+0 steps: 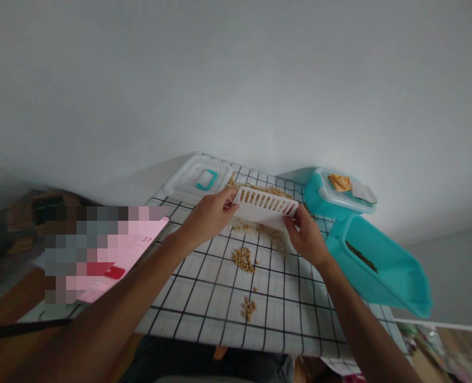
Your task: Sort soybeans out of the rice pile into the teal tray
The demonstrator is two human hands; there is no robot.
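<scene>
Both hands hold a white slotted plastic basket (264, 204) tilted over the checked tablecloth (204, 298). My left hand (209, 215) grips its left end with the fingers closed. Gripping the right end, my right hand (305, 236) also has its fingers curled round the rim. Tan beans (259, 189) lie behind and under the basket. Two small heaps of beans sit nearer to me, one heap (242, 259) in the middle and a second heap (248, 307) closer to the front edge.
A clear lid with a teal handle (198, 180) lies at the far left of the table. At the right stand a teal lidded box (337, 194) and an open teal bin (379, 263). A pink sheet (135, 250) lies at the left. A white wall rises behind.
</scene>
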